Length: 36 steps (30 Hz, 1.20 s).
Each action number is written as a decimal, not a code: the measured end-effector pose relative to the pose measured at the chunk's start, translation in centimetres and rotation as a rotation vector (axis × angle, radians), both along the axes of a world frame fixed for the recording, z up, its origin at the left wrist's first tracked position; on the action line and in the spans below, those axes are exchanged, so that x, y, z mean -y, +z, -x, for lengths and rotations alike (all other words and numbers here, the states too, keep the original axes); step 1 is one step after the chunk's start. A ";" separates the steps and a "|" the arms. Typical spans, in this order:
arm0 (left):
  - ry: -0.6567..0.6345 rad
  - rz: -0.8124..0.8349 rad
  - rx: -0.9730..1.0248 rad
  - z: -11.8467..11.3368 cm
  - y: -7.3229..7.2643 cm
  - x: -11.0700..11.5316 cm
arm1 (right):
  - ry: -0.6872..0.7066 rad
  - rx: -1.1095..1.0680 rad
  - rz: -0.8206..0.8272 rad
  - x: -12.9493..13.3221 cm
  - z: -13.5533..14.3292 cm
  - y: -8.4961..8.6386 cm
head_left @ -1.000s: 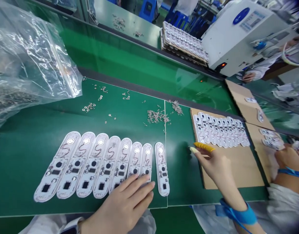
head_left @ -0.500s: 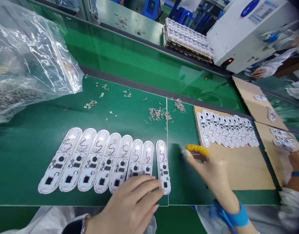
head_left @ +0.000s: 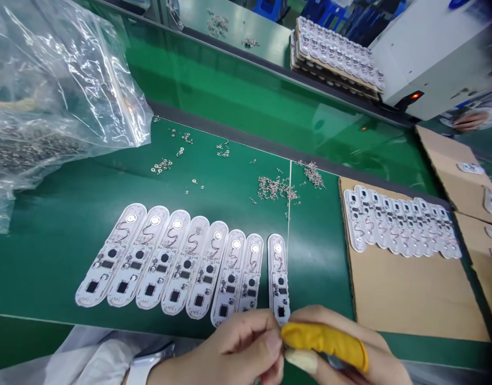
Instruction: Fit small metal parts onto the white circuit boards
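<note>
My left hand point(head_left: 246, 350) is closed in a pinch at the table's front edge, its fingertips meeting those of my right hand. What it pinches, if anything, is hidden. My right hand point(head_left: 350, 353) wears a yellow finger cot point(head_left: 323, 339) on its index finger. It is closed round a small greyish thing, mostly covered by the fingers. Just beyond the fingertips lies a single white oval board point(head_left: 278, 275) with a round disc, thin wires and black chips. Left of it, several similar boards point(head_left: 163, 262) lie side by side in a slanting row.
Small metal springs point(head_left: 273, 187) lie in loose piles behind the boards. A clear plastic bag point(head_left: 69, 80) of metal parts stands at left. At right, a cardboard sheet point(head_left: 414, 294) bears more boards. A green partition point(head_left: 229, 91) runs along the back. Another person's hand point(head_left: 470, 120) shows far right.
My right hand has come left and nearer, from beside the cardboard to my left hand. My left hand has gone from spread fingers over the boards to a pinch. The view has shifted slightly.
</note>
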<state>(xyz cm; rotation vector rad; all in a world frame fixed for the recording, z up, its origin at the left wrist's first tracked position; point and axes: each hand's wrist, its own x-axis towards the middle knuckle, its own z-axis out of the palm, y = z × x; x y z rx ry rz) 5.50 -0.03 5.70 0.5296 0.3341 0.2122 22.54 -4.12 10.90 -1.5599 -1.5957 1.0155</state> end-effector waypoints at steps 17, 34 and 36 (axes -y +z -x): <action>0.031 -0.205 -0.245 -2.0 -0.4 0.5 | -0.209 -0.363 0.407 -2.8 -3.5 -3.6; 0.128 -0.354 -0.079 -2.6 -1.0 1.6 | -0.144 -0.097 0.241 -1.9 -3.0 -2.0; 0.237 -1.039 -0.132 -2.3 -1.8 2.0 | -0.176 -0.035 0.287 -2.8 -3.5 -3.1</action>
